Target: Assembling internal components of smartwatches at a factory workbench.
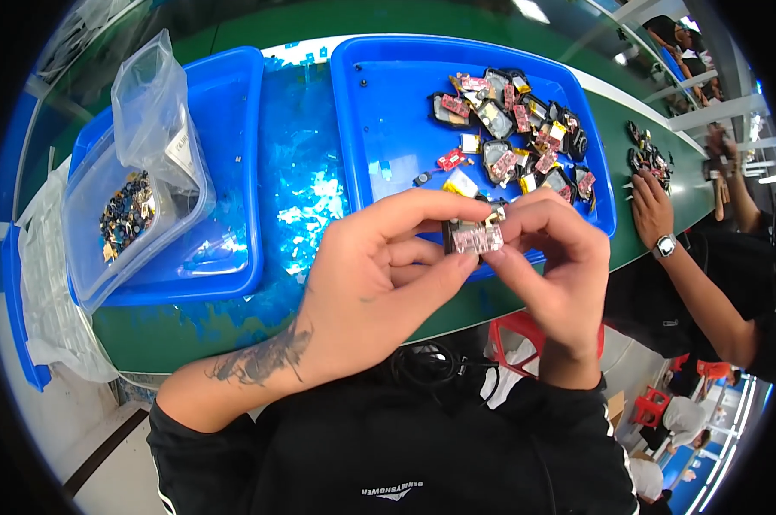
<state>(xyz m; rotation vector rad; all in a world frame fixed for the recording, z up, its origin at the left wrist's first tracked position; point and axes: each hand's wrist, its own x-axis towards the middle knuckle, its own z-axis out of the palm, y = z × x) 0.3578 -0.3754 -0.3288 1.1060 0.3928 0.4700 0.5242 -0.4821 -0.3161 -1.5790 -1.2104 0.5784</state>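
A small red-and-white circuit board (476,239) with dark parts along its upper edge is held up between my two hands, just over the near edge of the right blue tray (395,120). My left hand (362,270) pinches its left end between thumb and forefinger, the other fingers curled beneath. From the other side, the thumb and forefinger of my right hand (559,257) close on the right end. Behind them, opened black device shells (496,120) lie in the tray with red boards (455,106) and silvery-yellow battery cells (461,183).
At left, a second blue tray (249,172) carries a clear plastic tub (87,232) of tiny mixed parts and a clear bag (150,103). Blue film scraps (306,189) cover the bench between the trays. A co-worker's hand (652,210) rests by more black parts (648,159) at right.
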